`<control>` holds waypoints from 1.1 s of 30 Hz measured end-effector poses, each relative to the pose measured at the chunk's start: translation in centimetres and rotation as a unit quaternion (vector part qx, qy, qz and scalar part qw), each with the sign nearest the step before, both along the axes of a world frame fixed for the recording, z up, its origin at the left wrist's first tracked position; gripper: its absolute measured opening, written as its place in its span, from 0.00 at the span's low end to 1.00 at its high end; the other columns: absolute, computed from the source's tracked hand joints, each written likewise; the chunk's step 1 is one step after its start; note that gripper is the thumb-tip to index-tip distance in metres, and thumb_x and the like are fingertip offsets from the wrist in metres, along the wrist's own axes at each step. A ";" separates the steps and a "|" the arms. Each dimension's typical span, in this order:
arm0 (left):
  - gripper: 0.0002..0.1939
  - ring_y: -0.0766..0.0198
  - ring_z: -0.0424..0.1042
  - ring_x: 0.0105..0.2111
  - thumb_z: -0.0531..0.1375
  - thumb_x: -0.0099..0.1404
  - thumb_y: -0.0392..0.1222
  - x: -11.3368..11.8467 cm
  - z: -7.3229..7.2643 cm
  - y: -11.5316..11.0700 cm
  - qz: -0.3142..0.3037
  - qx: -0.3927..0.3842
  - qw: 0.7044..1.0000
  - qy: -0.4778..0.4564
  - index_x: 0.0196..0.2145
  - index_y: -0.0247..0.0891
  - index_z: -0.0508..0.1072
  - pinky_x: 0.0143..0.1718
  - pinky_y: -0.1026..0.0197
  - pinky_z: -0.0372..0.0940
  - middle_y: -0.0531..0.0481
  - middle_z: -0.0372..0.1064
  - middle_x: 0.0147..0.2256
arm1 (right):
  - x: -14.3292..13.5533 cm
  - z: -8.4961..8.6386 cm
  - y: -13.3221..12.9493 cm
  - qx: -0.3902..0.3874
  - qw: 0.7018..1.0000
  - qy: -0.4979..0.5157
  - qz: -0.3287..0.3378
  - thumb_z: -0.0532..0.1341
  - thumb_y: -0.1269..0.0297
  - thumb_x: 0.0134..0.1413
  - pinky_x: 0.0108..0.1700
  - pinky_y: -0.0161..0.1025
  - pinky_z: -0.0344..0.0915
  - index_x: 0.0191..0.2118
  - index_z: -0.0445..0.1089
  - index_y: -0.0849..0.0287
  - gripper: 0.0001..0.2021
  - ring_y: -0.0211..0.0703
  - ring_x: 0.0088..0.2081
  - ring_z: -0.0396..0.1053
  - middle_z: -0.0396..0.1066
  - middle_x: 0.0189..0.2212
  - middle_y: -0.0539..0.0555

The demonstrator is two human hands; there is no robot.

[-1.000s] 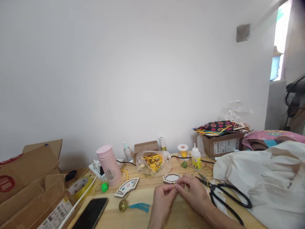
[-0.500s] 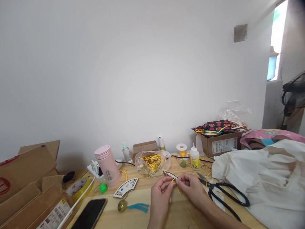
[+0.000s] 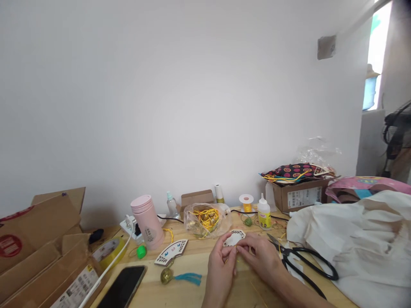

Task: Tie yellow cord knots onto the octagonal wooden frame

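My left hand (image 3: pixel 221 266) is closed, its fingers pinching a white fretwork ornament (image 3: pixel 235 236) by its near left edge. The flat face of this piece, with dark cut-out patterns along its rim, tilts towards me. My right hand (image 3: pixel 261 256) is pinched at the near edge of the ornament, on a thin yellow cord that is mostly hidden by the fingers. Left of the hands lies a fan-shaped ornament (image 3: pixel 171 253) with a gold bell (image 3: pixel 166 275) and a blue tassel (image 3: pixel 189 279). Black-handled scissors (image 3: pixel 302 261) rest just right of my right hand.
A phone (image 3: pixel 122 286), yellow tape (image 3: pixel 111 252) and cardboard box (image 3: pixel 41 252) are at left. Behind stand a pink tumbler (image 3: pixel 148 222), a bag of yellow cords (image 3: pixel 208 219), a cord spool (image 3: pixel 246 203) and a glue bottle (image 3: pixel 264 214). White cloth (image 3: pixel 356 248) covers the right side.
The ornament has turned from nearly edge-on to showing its flat white face. My fingers have shifted around it, and the view has moved slightly.
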State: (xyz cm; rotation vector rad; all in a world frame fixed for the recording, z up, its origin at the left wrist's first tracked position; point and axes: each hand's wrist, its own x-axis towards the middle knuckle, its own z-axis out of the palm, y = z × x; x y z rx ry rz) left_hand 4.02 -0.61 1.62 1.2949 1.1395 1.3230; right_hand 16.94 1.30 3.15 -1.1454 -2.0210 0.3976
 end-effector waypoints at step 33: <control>0.17 0.75 0.52 0.08 0.59 0.46 0.45 -0.3 0.0 0.4 0.042 -0.071 0.997 0.010 0.30 0.26 0.72 0.10 0.71 0.44 0.53 0.64 0.14 | -0.4 1.0 -0.7 -0.291 0.884 0.265 0.253 0.51 0.62 0.35 0.17 0.29 0.40 0.20 0.56 0.58 0.06 0.31 0.15 0.41 0.45 0.12 0.42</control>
